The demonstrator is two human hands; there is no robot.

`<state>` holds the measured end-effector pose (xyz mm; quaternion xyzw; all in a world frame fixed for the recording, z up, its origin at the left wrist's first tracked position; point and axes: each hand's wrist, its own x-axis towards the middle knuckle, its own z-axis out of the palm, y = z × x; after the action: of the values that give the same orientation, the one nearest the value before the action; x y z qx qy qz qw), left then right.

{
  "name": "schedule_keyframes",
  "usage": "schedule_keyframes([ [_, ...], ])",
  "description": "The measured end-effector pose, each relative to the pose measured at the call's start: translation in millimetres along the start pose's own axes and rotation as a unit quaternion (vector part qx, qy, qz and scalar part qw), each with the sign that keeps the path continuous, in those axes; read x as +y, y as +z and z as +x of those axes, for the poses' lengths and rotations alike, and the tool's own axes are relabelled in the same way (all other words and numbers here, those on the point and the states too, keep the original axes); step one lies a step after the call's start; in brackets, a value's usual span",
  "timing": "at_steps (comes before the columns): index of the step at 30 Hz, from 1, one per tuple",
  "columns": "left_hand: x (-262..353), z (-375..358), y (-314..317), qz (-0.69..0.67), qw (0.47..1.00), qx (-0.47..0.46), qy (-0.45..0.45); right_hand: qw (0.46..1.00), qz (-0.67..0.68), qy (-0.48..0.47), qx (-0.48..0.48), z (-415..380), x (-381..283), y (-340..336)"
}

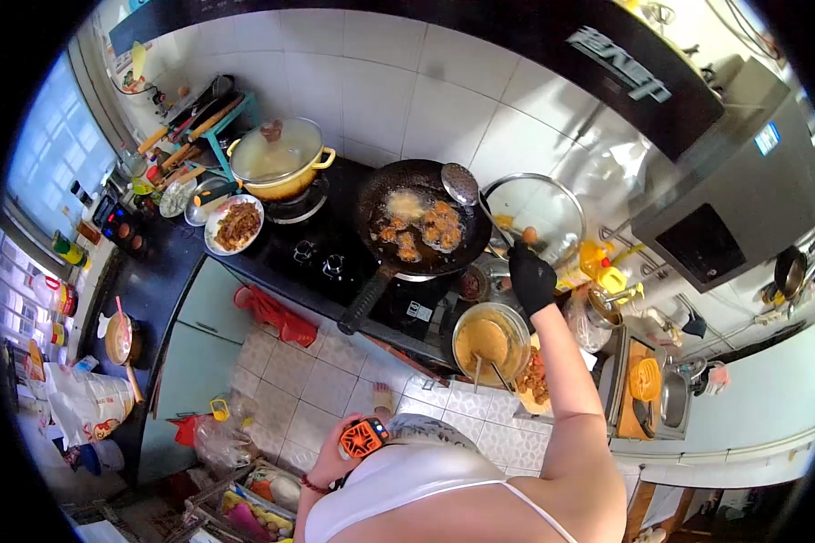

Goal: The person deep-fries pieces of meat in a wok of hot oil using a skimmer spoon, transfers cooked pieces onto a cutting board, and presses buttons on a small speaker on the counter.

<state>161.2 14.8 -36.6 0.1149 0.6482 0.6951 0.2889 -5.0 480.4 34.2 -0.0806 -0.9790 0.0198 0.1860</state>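
My right hand (532,279), in a black glove, is closed around the handle of a skimmer (460,184). The skimmer's perforated bowl is over the far right rim of a black wok (371,204). Browned fried pieces (441,224) and a pale patch of batter (407,205) sit in oil in the wok. Below my right hand stands a pot of batter (482,344) with utensils in it. My left hand (333,457) is at my waist, closed on a small orange-and-black device (364,438); its fingers are partly hidden.
A lidded yellow pot (281,163) stands on the left burner, beside a plate of browned food (236,225). The wok's handle (367,301) juts over the counter's front edge. A glass lid (539,213) leans at the wall. The range hood (552,54) hangs overhead.
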Motion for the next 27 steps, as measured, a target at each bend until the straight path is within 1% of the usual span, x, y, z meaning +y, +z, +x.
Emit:
schedule_keyframes([
  [2,3.6,9.0,-5.8,-0.034,0.999,0.011,-0.011,0.997,-0.048,0.031,-0.059,24.1,-8.2,-2.9],
  [3,9.9,14.2,-6.1,-0.024,1.0,0.015,-0.01,0.999,-0.04,-0.018,0.004,33.0,3.5,15.3],
  [6,16.0,27.3,-11.6,-0.007,0.999,0.034,-0.005,0.994,-0.069,-0.08,-0.009,57.8,4.0,34.3],
  [7,13.5,28.7,-14.3,-0.008,0.999,0.042,-0.01,0.993,-0.052,-0.103,0.005,63.6,4.9,36.9],
  [9,-0.7,29.4,-21.2,-0.029,0.998,0.05,-0.013,0.994,-0.033,-0.077,-0.069,70.2,-2.5,28.6],
  [10,-7.2,30.7,-25.3,-0.007,0.999,0.052,-0.009,0.992,-0.024,-0.063,-0.105,72.7,-5.6,25.7],
  [13,-11.0,34.1,-34.7,0.037,0.998,0.055,0.005,0.98,0.094,-0.167,-0.058,63.1,20.9,53.4],
  [16,4.6,40.2,-43.6,0.034,0.998,0.051,0.018,0.959,0.176,-0.04,-0.216,50.1,-7.0,32.3],
  [17,11.0,41.9,-47.2,0.03,0.998,0.045,0.021,0.957,0.192,0.007,-0.219,46.5,-18.9,29.2],
  [20,18.1,46.4,-61.2,-0.012,0.999,0.022,0.025,0.925,0.313,-0.039,-0.212,29.7,-28.6,38.8],
  [21,19.2,47.9,-67.7,-0.03,0.999,0.014,0.025,0.85,0.437,0.102,-0.278,32.7,-61.0,4.0],
  [23,23.2,48.8,-81.7,-0.033,0.999,-0.009,0.025,0.777,0.511,0.244,-0.276,29.0,-87.3,-3.2],
  [24,27.2,49.5,-88.3,-0.023,0.999,-0.022,0.026,0.73,0.544,0.313,-0.272,25.4,-94.8,-5.0],
  [25,30.2,49.2,-94.6,-0.013,0.999,-0.034,0.028,0.744,0.551,0.278,-0.256,19.8,-97.7,-0.4],
  [27,36.7,49.5,-107.2,0.008,0.998,-0.058,0.033,0.833,0.495,0.19,-0.16,8.8,-104.4,20.9],
])
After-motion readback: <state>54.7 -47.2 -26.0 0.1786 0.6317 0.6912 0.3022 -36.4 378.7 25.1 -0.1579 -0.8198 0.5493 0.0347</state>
